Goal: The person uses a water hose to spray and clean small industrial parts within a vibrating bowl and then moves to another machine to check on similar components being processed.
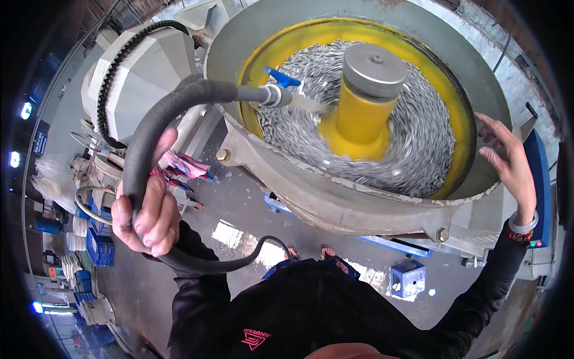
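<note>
My left hand (149,209) is wrapped round a thick black hose (156,128), which arcs up and over the rim of a large round machine bowl. At the hose's end, a metal valve (275,96) with a blue lever (282,77) sprays water toward the middle. Inside the yellow-lined bowl (457,102), many small silvery metal pieces (412,161) are blurred by motion around a yellow centre post (366,119) with a metal cap (375,63). My right hand (507,158) is at the bowl's right rim, fingers apart, holding nothing; whether it touches the rim I cannot tell.
A pale faceted machine (149,78) with a black toothed belt edge stands left of the bowl. Pink cloth (186,164) hangs below it. A blue stool-like box (408,278) sits on the floor at right, blue crates (100,246) at far left. The hose droops before my body.
</note>
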`<state>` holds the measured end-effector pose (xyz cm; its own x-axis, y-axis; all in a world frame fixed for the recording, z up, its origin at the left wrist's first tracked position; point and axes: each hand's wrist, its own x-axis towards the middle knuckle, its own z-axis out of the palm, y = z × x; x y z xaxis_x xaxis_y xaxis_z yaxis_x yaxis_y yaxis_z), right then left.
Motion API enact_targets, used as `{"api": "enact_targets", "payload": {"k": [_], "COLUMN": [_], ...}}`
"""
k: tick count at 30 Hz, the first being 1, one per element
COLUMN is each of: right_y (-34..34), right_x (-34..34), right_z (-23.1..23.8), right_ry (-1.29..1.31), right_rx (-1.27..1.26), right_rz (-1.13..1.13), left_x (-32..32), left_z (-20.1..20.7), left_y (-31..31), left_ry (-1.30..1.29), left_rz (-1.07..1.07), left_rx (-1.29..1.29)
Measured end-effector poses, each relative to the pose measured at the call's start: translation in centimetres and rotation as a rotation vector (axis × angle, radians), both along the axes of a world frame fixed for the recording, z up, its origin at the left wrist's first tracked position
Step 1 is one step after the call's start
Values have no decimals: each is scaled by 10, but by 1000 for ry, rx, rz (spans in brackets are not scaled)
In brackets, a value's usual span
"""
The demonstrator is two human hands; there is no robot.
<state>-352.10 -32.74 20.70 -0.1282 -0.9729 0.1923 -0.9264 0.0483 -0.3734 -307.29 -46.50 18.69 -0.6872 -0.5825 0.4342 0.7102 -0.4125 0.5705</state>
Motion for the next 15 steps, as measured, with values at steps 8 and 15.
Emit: {"api": "enact_targets", "payload": {"k": [8,15], "right_y": [-9,-12], "right_x": [-10,-15], "right_z": [-29,-29], "right_ry": [-349,-332], "right_rx": [-52,57], "right_rz": [40,67], "left_x": [-28,-61], "left_z": [-9,-27], "left_y": [-2,-4], "left_ry": [-213,-276], "left_rz": [48,191], "left_rx": [-12,43]}}
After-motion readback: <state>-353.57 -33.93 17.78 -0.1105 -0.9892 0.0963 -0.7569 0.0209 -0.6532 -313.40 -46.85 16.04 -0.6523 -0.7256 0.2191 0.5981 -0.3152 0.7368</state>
